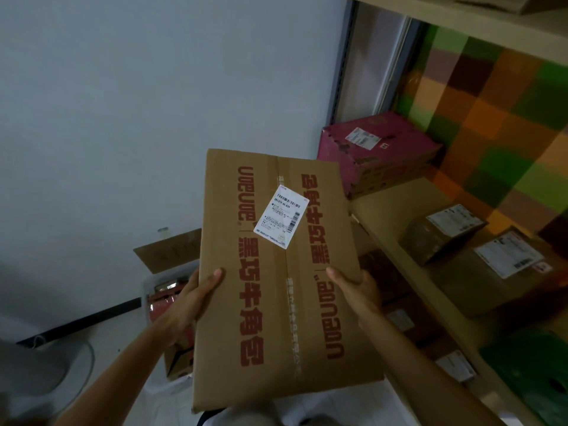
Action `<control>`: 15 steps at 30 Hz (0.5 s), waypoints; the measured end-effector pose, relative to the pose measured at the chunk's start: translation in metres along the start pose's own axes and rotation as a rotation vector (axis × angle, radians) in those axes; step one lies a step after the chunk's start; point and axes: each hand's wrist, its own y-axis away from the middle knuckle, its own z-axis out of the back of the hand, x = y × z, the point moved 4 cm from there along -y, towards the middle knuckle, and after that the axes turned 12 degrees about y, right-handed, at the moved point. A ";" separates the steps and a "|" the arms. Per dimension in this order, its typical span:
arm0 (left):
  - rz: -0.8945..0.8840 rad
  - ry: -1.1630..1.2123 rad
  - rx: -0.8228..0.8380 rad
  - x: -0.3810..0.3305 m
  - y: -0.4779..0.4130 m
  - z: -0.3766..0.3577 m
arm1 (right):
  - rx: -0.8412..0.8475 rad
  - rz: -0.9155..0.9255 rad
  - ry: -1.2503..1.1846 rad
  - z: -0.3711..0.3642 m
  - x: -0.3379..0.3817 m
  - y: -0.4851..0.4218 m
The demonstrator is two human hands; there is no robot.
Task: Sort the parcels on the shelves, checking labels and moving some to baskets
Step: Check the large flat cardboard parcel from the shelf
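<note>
Large brown cardboard parcel (270, 318) with red printed lettering, held flat in the air between both hands, just left of a pale wooden shelf (390, 204). A white shipping label (281, 216) sits on its top face. The left hand (190, 299) grips the left edge and the right hand (359, 290) grips the right edge, thumbs on top, fingers wrapped underneath. On the shelf rest a pink box (378, 152) and two brown taped parcels (442, 232). A clear plastic basket (144, 290) stands below.
</note>
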 end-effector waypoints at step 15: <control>0.273 0.023 -0.052 0.000 -0.099 0.089 | 0.339 -0.269 -0.062 -0.071 0.011 -0.033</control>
